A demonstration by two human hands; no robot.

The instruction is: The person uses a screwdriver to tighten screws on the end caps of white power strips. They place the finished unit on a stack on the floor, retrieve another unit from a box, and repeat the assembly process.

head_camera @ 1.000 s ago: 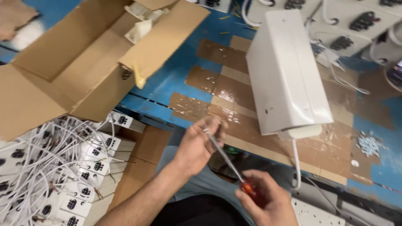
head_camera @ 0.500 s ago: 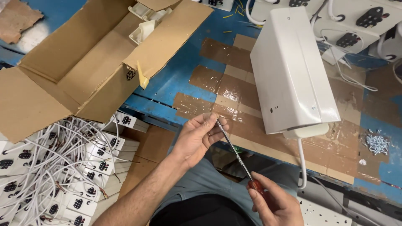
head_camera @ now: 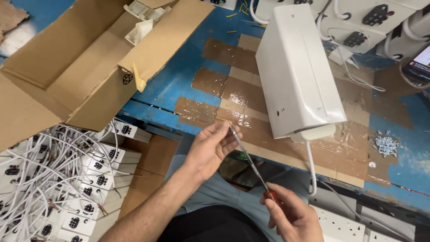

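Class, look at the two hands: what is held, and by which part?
A screwdriver: the right hand grips its red handle, while the left hand pinches the tip of the metal shaft between its fingertips.

Hands and screwdriver shift below the bench edge

Over the last second I see my left hand point(head_camera: 210, 150) rise slightly toward the bench's front edge point(head_camera: 286, 163), fingertips pinching the tip of the screwdriver point(head_camera: 248, 161). My right hand point(head_camera: 293, 217), on the red handle, has dropped toward the lower frame edge, so the shaft now slants more steeply.
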